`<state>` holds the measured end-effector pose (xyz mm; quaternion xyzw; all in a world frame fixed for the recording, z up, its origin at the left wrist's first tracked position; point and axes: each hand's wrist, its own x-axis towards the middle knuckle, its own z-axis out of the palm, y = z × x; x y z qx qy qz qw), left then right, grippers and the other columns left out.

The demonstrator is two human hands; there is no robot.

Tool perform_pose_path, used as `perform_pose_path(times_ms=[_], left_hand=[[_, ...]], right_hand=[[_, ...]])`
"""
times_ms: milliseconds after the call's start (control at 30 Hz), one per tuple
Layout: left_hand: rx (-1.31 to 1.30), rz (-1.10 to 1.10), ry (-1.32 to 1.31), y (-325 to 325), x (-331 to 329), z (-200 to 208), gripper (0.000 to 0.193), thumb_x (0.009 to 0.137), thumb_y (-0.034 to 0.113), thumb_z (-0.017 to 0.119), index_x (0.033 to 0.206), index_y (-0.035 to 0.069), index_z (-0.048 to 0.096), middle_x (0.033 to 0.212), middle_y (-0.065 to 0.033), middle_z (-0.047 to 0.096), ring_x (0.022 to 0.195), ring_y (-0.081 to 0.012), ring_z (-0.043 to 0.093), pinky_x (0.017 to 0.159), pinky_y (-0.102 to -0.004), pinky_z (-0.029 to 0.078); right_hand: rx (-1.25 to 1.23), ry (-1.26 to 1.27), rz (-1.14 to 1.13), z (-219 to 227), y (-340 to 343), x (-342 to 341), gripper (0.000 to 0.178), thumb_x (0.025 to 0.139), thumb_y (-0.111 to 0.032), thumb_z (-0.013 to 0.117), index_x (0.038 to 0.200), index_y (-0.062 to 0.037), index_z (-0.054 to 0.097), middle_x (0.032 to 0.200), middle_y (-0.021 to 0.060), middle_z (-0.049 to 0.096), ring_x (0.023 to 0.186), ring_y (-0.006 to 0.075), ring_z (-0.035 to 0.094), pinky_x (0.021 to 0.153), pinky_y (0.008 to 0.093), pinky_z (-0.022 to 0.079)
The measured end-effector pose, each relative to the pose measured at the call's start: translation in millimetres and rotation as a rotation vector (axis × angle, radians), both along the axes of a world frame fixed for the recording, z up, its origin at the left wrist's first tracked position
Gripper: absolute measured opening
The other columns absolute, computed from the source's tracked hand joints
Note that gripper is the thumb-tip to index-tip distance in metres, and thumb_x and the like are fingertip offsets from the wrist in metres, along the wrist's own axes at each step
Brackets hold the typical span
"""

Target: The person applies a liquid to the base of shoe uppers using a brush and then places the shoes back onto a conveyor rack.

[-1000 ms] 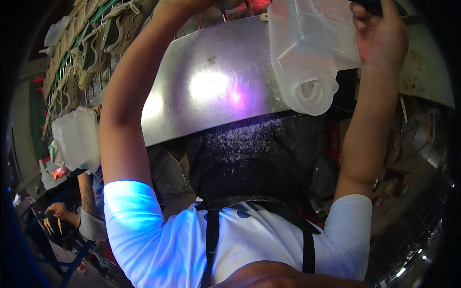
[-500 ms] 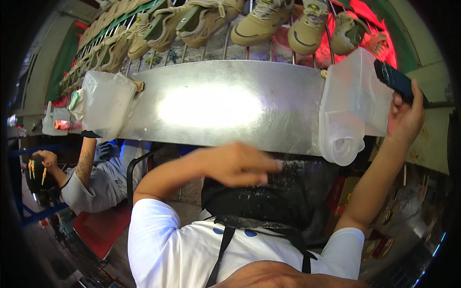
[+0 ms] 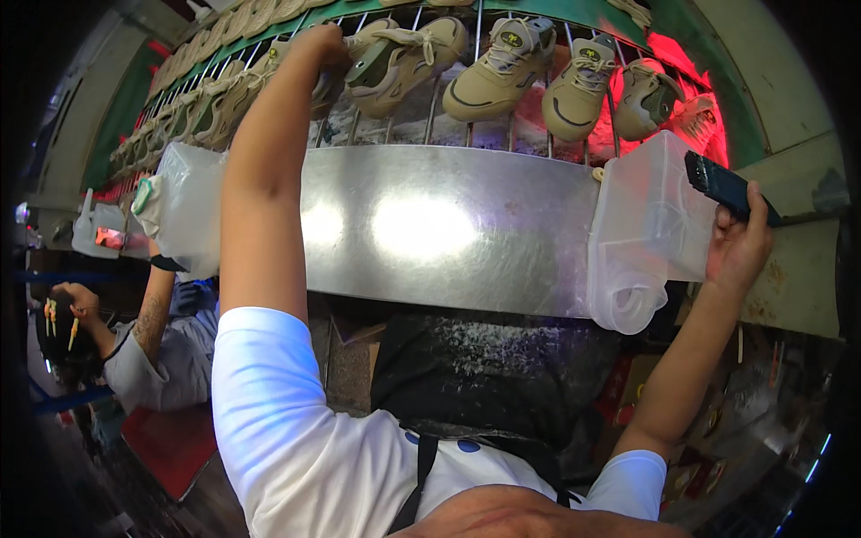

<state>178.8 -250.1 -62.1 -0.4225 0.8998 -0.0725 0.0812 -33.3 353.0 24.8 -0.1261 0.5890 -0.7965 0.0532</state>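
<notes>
Left arm extended over a metal table (image 3: pixel 511 242), the left hand (image 3: pixel 320 40) reaches in among shoes (image 3: pixel 502 76) on a barred rack (image 3: pixel 469 134); its fingers are hidden, so whether they are spread or gripping cannot be told. Nearest to it, just to its right, lies a beige shoe with a green inner panel (image 3: pixel 404 72). The shoes are beige and laced, set in a row along the bars beyond the table's far edge; red light falls on the row's right end. The right hand (image 3: pixel 743 238) pinches a dark, bar-shaped tool (image 3: pixel 725 184) between thumb and fingers, the tool's rough end pointing left above a clear bin (image 3: pixel 655 197). This bin stands at the table's right end, a round translucent piece (image 3: pixel 632 300) at its near side. A second bin (image 3: pixel 190 202), whitish, stands at the left end, partly behind the left arm. Farther left, a co-worker in a grey top (image 3: pixel 166 359) is near a red seat (image 3: pixel 169 444).
</notes>
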Motion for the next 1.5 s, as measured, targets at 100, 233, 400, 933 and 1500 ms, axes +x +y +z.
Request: perform_pose_path(times_ms=[100, 233, 400, 933, 1500], left_hand=[[0.050, -0.032, -0.204, 19.3, -25.6, 25.5, 0.054, 0.065, 0.035, 0.088, 0.110, 0.009, 0.076, 0.108, -0.0157, 0.075, 0.101, -0.0344, 0.072, 0.087, -0.0449, 0.057], [0.063, 0.133, -0.359, 33.0, -49.1, 5.9, 0.035, 0.076, 0.019, 0.080, 0.109, 0.007, 0.077, 0.112, -0.0141, 0.075, 0.104, -0.0304, 0.073, 0.088, -0.0460, 0.057], [-0.182, 0.002, 0.000, 4.4, -25.6, -40.2, 0.036, 0.097, 0.029, 0.047, 0.116, 0.010, 0.071, 0.122, -0.0174, 0.071, 0.113, -0.0368, 0.068, 0.093, -0.0520, 0.053], [-0.441, -0.161, 0.946, 228.5, 111.7, 61.0, 0.091, 0.060, 0.043, 0.094, 0.135, 0.008, 0.057, 0.113, -0.0160, 0.068, 0.105, -0.0329, 0.066, 0.090, -0.0455, 0.053], [0.497, -0.612, 1.255, 400.6, 124.7, 43.3, 0.119, 0.063, 0.038, 0.095, 0.151, 0.005, 0.021, 0.148, -0.0208, 0.045, 0.137, -0.0359, 0.047, 0.118, -0.0481, 0.036]], right_hand=[[0.000, 0.000, -0.043, 4.0, -0.1, -1.7, 0.022, 0.091, -0.024, 0.074, 0.086, -0.0054, 0.063, 0.071, 0.0038, 0.064, 0.052, 0.0118, 0.056, 0.042, 0.0229, 0.037], [0.004, 0.027, -0.005, 3.8, 4.7, -2.4, 0.021, 0.091, -0.022, 0.075, 0.085, -0.0053, 0.063, 0.069, 0.0042, 0.064, 0.049, 0.0132, 0.058, 0.040, 0.0242, 0.038], [-0.020, 0.029, 0.008, 2.6, 2.3, -2.6, 0.020, 0.091, -0.020, 0.075, 0.087, -0.0030, 0.064, 0.068, 0.0051, 0.064, 0.050, 0.0152, 0.060, 0.040, 0.0251, 0.040], [-0.104, 0.081, 0.085, -7.5, 1.4, -7.4, 0.020, 0.091, -0.019, 0.073, 0.085, -0.0022, 0.064, 0.067, 0.0069, 0.063, 0.051, 0.0161, 0.057, 0.044, 0.0279, 0.039], [0.666, 0.087, 0.094, -37.4, 113.8, 111.3, 0.019, 0.095, -0.018, 0.072, 0.097, 0.0006, 0.072, 0.067, 0.0021, 0.067, 0.056, 0.0061, 0.062, 0.050, 0.0201, 0.045]])
